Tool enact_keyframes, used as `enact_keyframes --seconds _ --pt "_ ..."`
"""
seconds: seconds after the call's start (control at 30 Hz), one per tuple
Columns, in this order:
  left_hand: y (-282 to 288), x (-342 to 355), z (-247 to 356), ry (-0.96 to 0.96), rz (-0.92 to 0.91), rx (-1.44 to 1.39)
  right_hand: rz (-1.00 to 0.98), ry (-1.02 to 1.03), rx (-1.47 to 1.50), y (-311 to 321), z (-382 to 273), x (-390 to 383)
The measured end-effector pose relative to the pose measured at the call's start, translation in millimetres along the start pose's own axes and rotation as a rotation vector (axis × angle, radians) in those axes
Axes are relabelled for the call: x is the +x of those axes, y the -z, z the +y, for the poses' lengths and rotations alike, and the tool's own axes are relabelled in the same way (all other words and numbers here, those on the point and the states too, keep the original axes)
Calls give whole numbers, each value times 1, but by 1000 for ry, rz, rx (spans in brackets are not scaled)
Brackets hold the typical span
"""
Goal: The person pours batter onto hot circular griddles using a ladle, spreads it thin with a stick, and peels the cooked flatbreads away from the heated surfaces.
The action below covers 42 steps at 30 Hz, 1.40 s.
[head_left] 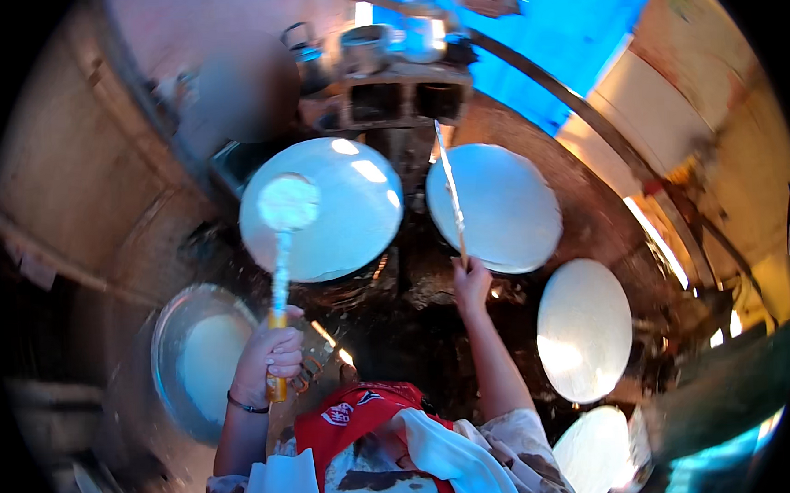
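In my left hand [279, 359], fingers wrapped round its yellow-orange grip, is a ladle [289, 203] with a wide round bowl coated in wet white batter. The bowl hangs over the far left round griddle [350, 218], whose surface looks white and glossy. My right hand [472, 285] is closed on the near end of a long thin stick [451, 187] smeared with white. It slants up across the left side of the far right griddle [503, 206], which is also white. Whether the stick touches that surface, I cannot tell.
Left of me sits a wide metal basin [172, 344] of white batter. Two more white discs, one upper [584, 331] and one lower [595, 454], lie at right. Behind the griddles, a block stand [406, 87] bears a metal pot [364, 49]; a kettle [310, 61] stands beside it.
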<state>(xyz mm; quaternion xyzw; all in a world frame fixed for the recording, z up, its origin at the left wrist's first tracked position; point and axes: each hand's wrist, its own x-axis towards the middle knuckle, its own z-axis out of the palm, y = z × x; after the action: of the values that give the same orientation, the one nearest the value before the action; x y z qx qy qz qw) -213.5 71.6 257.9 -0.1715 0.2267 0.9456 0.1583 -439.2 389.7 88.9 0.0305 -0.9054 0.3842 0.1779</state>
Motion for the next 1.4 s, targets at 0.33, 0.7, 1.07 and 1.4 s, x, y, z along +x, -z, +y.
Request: enact_keyframes --seconds 0.33,0.7,1.07,1.4 --pt "52 -38 -19 -14 -56 -203 -244 199 -331 -25 22 79" --pt "53 -9 -16 -170 -95 -384 -379 60 -383 -13 -10 65" --pt "6 54 -17 -66 -72 -605 380 -1198 822 111 111 63" --pt "-25 82 4 60 -206 -562 -225 -536 739 104 166 65"
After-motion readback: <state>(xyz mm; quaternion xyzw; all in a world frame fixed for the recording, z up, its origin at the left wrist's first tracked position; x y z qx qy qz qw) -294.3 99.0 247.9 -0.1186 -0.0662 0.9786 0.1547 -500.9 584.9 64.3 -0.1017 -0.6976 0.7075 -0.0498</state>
